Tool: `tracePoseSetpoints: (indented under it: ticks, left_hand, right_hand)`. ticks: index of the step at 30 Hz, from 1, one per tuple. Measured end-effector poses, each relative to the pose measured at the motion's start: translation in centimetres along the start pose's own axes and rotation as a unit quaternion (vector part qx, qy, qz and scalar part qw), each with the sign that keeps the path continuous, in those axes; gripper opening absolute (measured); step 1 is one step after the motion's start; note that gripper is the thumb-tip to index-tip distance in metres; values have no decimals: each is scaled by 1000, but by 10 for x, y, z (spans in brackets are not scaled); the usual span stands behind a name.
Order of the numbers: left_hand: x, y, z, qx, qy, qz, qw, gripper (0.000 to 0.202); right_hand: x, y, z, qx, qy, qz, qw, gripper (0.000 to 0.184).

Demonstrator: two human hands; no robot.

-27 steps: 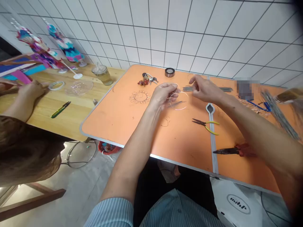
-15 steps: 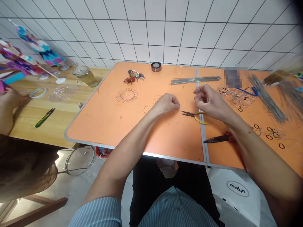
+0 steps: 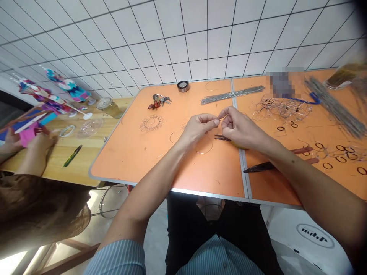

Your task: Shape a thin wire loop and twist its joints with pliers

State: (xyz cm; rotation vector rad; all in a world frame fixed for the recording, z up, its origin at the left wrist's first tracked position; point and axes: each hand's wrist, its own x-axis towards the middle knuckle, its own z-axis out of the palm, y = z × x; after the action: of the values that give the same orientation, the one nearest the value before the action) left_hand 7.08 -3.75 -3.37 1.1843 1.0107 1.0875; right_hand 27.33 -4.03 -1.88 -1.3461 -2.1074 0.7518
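Observation:
Above the orange table, my left hand point(image 3: 202, 128) and my right hand point(image 3: 236, 124) meet with their fingertips almost touching. Both are closed in a pinch, and whatever lies between the fingers is too fine to make out. A thin wire ring point(image 3: 211, 147) shows just below my left hand; whether it lies on the table or hangs from the fingers I cannot tell. Under my right hand are small pliers point(image 3: 222, 137), their yellow handles mostly hidden. Larger dark pliers point(image 3: 259, 167) with red handles lie partly beneath my right forearm. A looped wire flower shape point(image 3: 151, 123) rests to the left.
A bundle of straight wires point(image 3: 232, 94), a tape roll point(image 3: 183, 86) and keys point(image 3: 159, 101) lie toward the back. Tangled wire point(image 3: 282, 108) and several dark rings point(image 3: 327, 166) are at right. A co-worker's hands hold pink material point(image 3: 28, 134) at the wooden table on the left.
My hands have come together from apart; the right moved left and now covers the small pliers' handles. The view has shifted, showing more of the co-worker's hands.

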Motion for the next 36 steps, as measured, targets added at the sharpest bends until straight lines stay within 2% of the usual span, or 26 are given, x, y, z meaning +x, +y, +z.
tracePoseSetpoints:
  ticks: [4, 7, 10, 12, 15, 18, 23, 28, 31, 36]
  left_hand:
    - [4, -5, -1, -22, -1, -2, 1000, 23]
    - [6, 2, -7, -35, 41, 11, 998, 16]
    - [6, 11, -14, -58, 76, 28, 995, 15]
    - [5, 15, -15, -61, 88, 19, 994, 9]
    - [4, 14, -13, -55, 90, -2, 994, 19]
    - [5, 9, -10, -61, 86, 5, 994, 12]
    - [6, 8, -8, -76, 69, -9, 995, 8]
    - [-1, 18, -2, -75, 53, -15, 996, 9]
    - [-4, 19, 1, -84, 33, -17, 996, 5]
    - [-5, 13, 1, -87, 11, -29, 996, 12]
  right_hand:
    - [-2, -4, -2, 13, 5, -11, 1000, 48]
    - [-9, -2, -18, -57, -8, -14, 998, 60]
    - [-17, 5, -34, -237, -47, 17, 970, 54]
    - [-22, 11, -37, -301, -99, 2, 949, 48]
    - [-25, 18, -33, -335, -136, -9, 932, 41]
    - [-23, 21, -28, -338, -142, 23, 930, 38]
    - [-22, 23, -26, -262, -152, 69, 951, 12]
    - [-22, 17, -31, -73, -73, 102, 989, 16]
    - [-23, 10, -34, 77, -49, 146, 985, 20]
    - [-28, 7, -29, 228, -26, 151, 962, 20]
